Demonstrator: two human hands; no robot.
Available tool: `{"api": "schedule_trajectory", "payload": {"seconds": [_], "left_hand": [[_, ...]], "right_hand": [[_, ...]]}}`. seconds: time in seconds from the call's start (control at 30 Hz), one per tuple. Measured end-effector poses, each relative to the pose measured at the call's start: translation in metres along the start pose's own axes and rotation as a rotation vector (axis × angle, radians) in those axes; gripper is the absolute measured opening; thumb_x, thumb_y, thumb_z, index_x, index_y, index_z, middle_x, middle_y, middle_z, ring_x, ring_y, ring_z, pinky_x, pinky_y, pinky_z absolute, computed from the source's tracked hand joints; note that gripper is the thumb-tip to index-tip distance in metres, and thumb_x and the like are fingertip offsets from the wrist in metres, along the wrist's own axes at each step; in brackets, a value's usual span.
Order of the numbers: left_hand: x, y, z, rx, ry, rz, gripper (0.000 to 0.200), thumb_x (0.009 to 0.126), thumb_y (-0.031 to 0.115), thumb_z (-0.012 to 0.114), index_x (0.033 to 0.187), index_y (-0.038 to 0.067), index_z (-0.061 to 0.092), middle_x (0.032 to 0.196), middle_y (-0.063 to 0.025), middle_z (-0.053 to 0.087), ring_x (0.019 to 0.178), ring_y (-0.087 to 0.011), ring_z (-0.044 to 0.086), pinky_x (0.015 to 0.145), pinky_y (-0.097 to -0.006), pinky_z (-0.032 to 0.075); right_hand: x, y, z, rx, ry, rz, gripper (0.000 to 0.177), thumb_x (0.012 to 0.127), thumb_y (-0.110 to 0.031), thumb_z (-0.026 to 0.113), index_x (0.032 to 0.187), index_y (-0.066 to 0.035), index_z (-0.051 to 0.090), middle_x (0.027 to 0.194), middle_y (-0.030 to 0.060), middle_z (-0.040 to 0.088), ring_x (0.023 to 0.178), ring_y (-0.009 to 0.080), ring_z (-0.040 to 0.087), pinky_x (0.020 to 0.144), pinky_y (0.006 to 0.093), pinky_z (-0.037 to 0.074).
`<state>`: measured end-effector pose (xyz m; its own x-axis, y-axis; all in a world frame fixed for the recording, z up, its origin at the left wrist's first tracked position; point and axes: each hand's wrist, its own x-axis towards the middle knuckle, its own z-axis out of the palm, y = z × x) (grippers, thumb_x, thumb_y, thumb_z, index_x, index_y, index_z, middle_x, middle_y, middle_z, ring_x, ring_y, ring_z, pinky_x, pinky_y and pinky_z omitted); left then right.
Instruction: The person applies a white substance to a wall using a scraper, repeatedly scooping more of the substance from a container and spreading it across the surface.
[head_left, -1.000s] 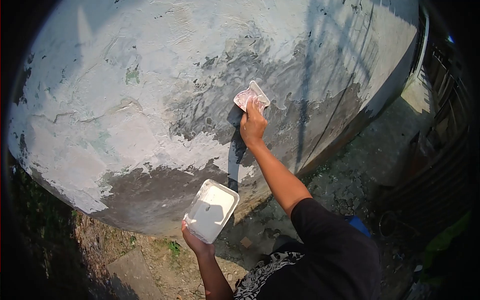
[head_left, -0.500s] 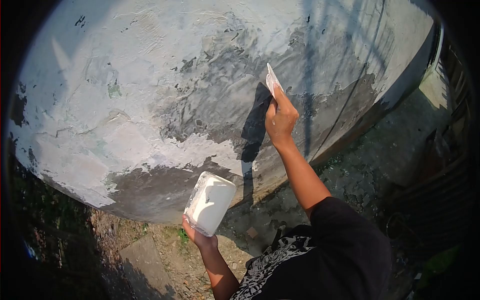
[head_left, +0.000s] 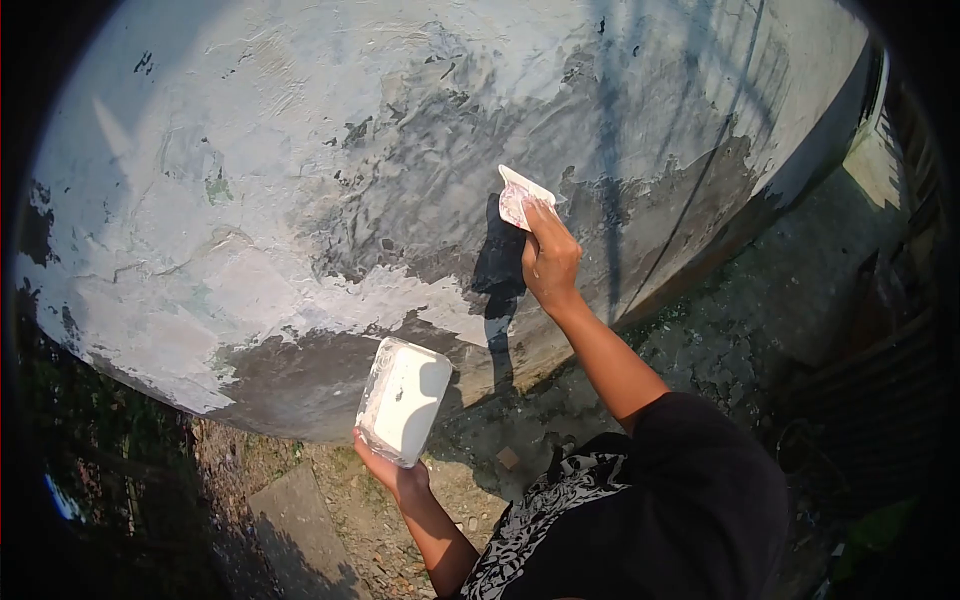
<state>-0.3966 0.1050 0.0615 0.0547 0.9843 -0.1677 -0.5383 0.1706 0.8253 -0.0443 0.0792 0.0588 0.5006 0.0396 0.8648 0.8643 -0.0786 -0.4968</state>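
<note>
Putty spreader [head_left: 515, 196] has swung face-on, upper centre, pinched by the right hand [head_left: 552, 264]; left hand [head_left: 393, 473] cradles the putty tub [head_left: 374, 397], lower centre. Likely mid-skimming: another stroke needs its edge against the wall [head_left: 430, 190].

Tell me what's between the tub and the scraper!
In the head view, the patchy wall shows between the tub and scraper, with a dark shadow on it.

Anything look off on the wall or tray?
Yes. The wall looks patchy: its pale coat is ragged-edged, with a dark patch showing low down. In the tray, a dark speck stands out against the white mix.
</note>
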Motion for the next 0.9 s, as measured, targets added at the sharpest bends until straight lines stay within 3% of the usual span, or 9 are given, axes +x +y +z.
{"api": "schedule_trajectory", "payload": {"seconds": [0.1,0.13,0.3,0.37,0.4,0.47,0.6,0.77,0.9], "left_hand": [[0.002,-0.011,-0.003,0.0,-0.07,-0.012,0.059,0.105,0.05,0.039,0.142,0.006,0.05,0.141,-0.0098,0.058,0.128,-0.0264,0.056,0.106,-0.0423,0.044],[0.004,-0.014,-0.007,0.005,-0.064,-0.014,0.059,0.105,0.05,0.039,0.142,0.006,0.05,0.141,-0.0098,0.058,0.128,-0.0264,0.056,0.106,-0.0423,0.044],[0.003,-0.02,-0.007,0.011,-0.129,-0.056,0.058,0.107,0.049,0.037,0.144,0.006,0.048,0.143,-0.0108,0.056,0.13,-0.0254,0.055,0.108,-0.0417,0.044],[0.003,-0.025,-0.006,0.011,-0.147,-0.07,0.058,0.106,0.049,0.037,0.144,0.006,0.048,0.143,-0.011,0.056,0.129,-0.0258,0.056,0.108,-0.0418,0.044],[0.006,-0.026,-0.003,0.004,-0.166,-0.076,0.059,0.106,0.049,0.037,0.145,0.006,0.048,0.142,-0.0112,0.057,0.129,-0.0262,0.056,0.108,-0.042,0.044],[0.005,-0.031,0.005,0.015,-0.157,-0.098,0.059,0.106,0.049,0.037,0.144,0.005,0.049,0.142,-0.0114,0.057,0.128,-0.0266,0.056,0.109,-0.0421,0.044],[0.005,-0.042,0.011,0.034,-0.086,-0.18,0.058,0.106,0.049,0.038,0.144,0.006,0.049,0.142,-0.0116,0.057,0.129,-0.0272,0.056,0.109,-0.0424,0.043],[0.002,-0.046,0.007,0.077,-0.067,-0.151,0.058,0.106,0.05,0.039,0.146,0.008,0.047,0.143,-0.0112,0.056,0.129,-0.0271,0.055,0.109,-0.0427,0.043],[0.005,-0.047,0.008,0.093,-0.126,-0.151,0.06,0.106,0.051,0.039,0.146,0.008,0.046,0.143,-0.0107,0.056,0.129,-0.0272,0.055,0.109,-0.0436,0.044]], "right_hand": [[-0.004,0.032,0.014,0.009,0.027,0.124,0.05,0.075,0.01,0.064,0.124,0.0,0.065,0.123,0.0234,0.068,0.116,0.0413,0.065,0.1,0.046,0.052],[-0.018,0.028,0.025,-0.064,0.009,0.039,0.051,0.075,0.01,0.064,0.125,0.0,0.065,0.124,0.023,0.068,0.117,0.0402,0.065,0.098,0.0451,0.053],[-0.083,-0.009,0.041,0.029,-0.247,-0.041,0.053,0.075,0.008,0.065,0.128,-0.001,0.063,0.124,0.0223,0.068,0.116,0.0384,0.066,0.095,0.0428,0.056],[-0.093,-0.005,0.033,0.316,-0.497,0.035,0.053,0.075,0.009,0.064,0.127,0.0,0.063,0.122,0.0222,0.069,0.115,0.0387,0.066,0.094,0.0427,0.056],[-0.086,-0.001,0.025,0.304,-0.484,0.041,0.053,0.075,0.009,0.064,0.127,0.0,0.063,0.122,0.0222,0.069,0.115,0.0387,0.066,0.094,0.0427,0.056],[-0.055,0.016,-0.004,0.222,-0.165,0.081,0.045,0.078,0.013,0.06,0.122,0.003,0.066,0.118,0.0267,0.069,0.109,0.0418,0.069,0.092,0.0402,0.056],[-0.01,0.081,-0.008,0.059,0.254,0.223,0.049,0.08,0.012,0.055,0.127,0.004,0.064,0.126,0.0286,0.065,0.117,0.0428,0.064,0.099,0.0437,0.052],[-0.016,0.075,0.068,-0.173,0.103,0.207,0.057,0.078,0.007,0.062,0.135,0.007,0.056,0.133,0.0343,0.058,0.126,0.0449,0.058,0.1,0.0447,0.052],[-0.039,0.061,0.065,-0.112,-0.04,0.198,0.057,0.079,0.005,0.066,0.134,0.007,0.055,0.13,0.0342,0.06,0.123,0.0457,0.059,0.099,0.0445,0.054]]}}
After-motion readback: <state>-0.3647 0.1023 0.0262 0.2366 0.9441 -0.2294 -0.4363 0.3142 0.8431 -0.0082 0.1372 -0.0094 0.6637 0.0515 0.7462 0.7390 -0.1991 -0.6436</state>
